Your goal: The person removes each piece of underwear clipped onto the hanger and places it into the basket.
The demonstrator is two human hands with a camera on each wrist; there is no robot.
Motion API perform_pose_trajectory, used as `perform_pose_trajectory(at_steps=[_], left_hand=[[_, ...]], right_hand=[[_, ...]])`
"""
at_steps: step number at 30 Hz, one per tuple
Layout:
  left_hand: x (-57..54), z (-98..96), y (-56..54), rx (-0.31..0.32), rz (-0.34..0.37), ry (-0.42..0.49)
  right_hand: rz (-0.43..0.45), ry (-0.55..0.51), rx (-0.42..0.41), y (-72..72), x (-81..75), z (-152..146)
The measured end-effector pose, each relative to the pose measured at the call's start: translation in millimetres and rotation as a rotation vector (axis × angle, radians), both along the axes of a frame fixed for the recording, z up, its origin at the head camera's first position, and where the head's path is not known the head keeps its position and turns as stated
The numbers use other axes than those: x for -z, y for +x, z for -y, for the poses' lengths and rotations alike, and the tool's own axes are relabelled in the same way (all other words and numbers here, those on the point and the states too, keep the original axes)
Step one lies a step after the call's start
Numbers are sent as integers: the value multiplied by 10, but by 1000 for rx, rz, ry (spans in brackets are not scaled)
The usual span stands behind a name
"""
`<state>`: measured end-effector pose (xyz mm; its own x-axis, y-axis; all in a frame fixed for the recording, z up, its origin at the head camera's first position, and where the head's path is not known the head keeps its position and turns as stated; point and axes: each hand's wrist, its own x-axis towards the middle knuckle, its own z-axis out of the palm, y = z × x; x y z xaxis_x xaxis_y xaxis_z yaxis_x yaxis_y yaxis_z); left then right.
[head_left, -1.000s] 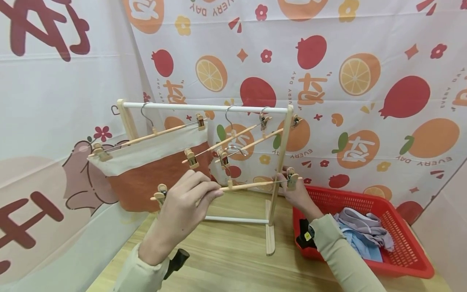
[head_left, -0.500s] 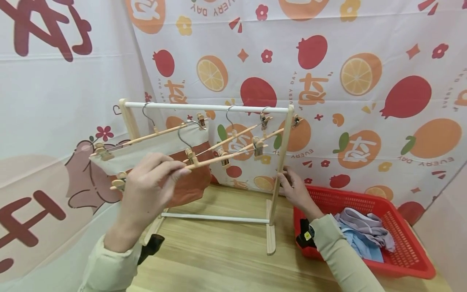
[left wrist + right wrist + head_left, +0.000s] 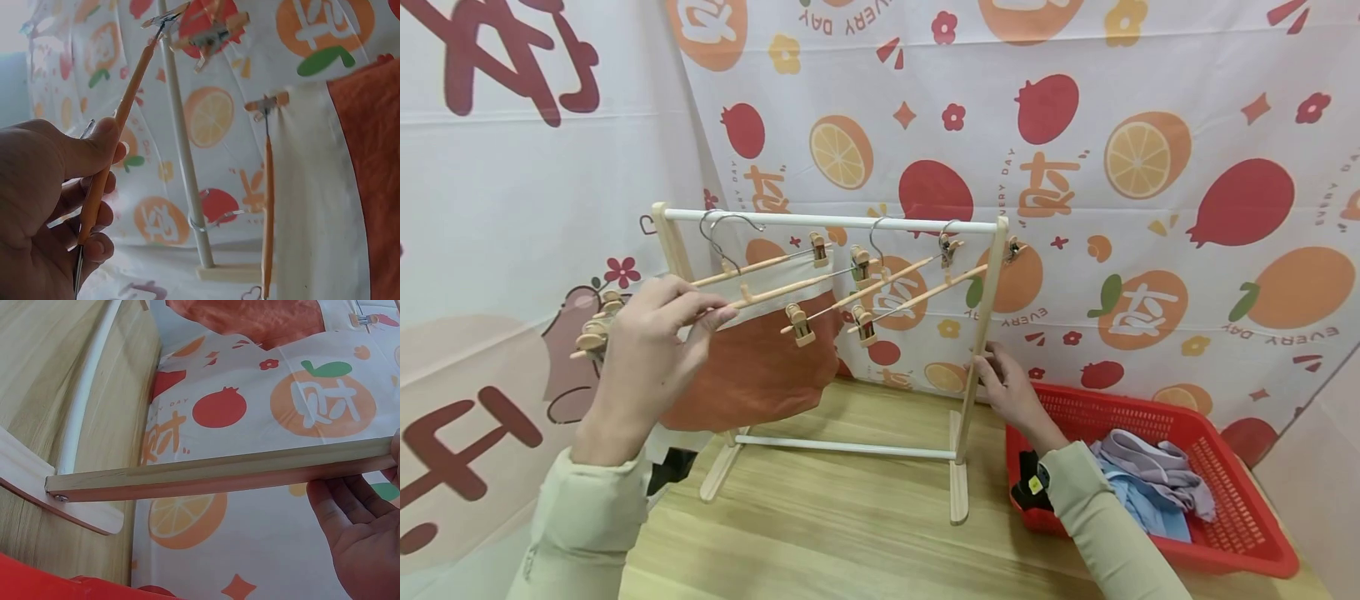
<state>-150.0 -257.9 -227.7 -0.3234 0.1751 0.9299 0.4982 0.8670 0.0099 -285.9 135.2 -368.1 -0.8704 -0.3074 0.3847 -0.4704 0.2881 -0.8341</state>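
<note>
My left hand (image 3: 651, 358) grips the wooden bar of a clip hanger (image 3: 790, 288), whose metal hook stands close to the rack's white top rail (image 3: 835, 221). No cloth hangs from this hanger's clips. Right behind it, a white and rust-orange cloth (image 3: 760, 362) is clipped to another hanger (image 3: 268, 212) on the rail. With thumb and fingers, my right hand (image 3: 1011, 392) holds the rack's right wooden post (image 3: 237, 469). Two more bare clip hangers, a nearer one (image 3: 880, 283) and one by the post (image 3: 936, 292), hang on the rail's right half.
A red plastic basket (image 3: 1247, 521) at the right holds crumpled lilac and light blue cloth (image 3: 1153, 475). The rack's foot (image 3: 958, 492) stands on a wooden table (image 3: 820, 533). A fruit-printed curtain (image 3: 887, 83) hangs close behind.
My left hand has carried the bare hanger leftward and up to the rail beside the clothed one. The right hand has let go of that hanger's clip end and now holds the post.
</note>
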Motion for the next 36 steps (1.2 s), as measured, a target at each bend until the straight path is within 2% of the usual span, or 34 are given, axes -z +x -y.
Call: perform_pose_trajectory(at_steps=[5,12,20,30,36], left_hand=[[3,100,-121,-37,12,-12],[-27,55,-292,-87,66,-67],[-80,-114,-528,-115,115,-64],[-114,-273,-704,-144,168,-65],[-116,-372,-764,-143,216,-68]], right_hand=[[-10,14,-5,125,-126,-12],[-34,10,30,-136,157,-38],[-20,0,44,-133,146,-35],[-37,-11,21,-135,168,-32],[-38,-13,22,-151,182,-27]])
